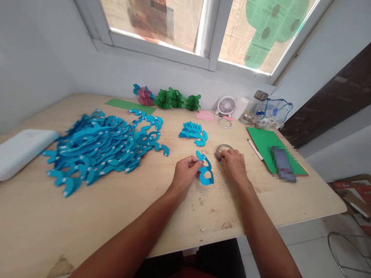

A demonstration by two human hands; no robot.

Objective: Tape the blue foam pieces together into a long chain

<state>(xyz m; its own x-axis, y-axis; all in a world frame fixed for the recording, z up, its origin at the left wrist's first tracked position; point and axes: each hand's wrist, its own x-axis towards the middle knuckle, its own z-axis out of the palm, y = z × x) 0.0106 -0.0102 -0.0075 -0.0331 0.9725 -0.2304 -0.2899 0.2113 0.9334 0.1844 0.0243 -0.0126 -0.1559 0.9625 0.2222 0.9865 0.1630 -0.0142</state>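
Near the middle of the wooden table, my left hand [188,172] pinches the edge of a curved blue paper piece [206,179] between thumb and fingers. To its right, my right hand [232,163] is closed over the near side of a roll of tape [224,148], which lies on the table; the fingertips are partly hidden. Just beyond the hands sits a small stack of blue paper cutouts [193,132]. A large heap of blue paper pieces [101,141] with small white squares on them covers the left part of the table.
A white box-like object [26,148] lies at far left. Green paper decorations [176,98], a small fan [227,105] and a bottle [255,106] line the back. On the right are a white pen [255,149] and green sheets [265,144] under a blurred object.
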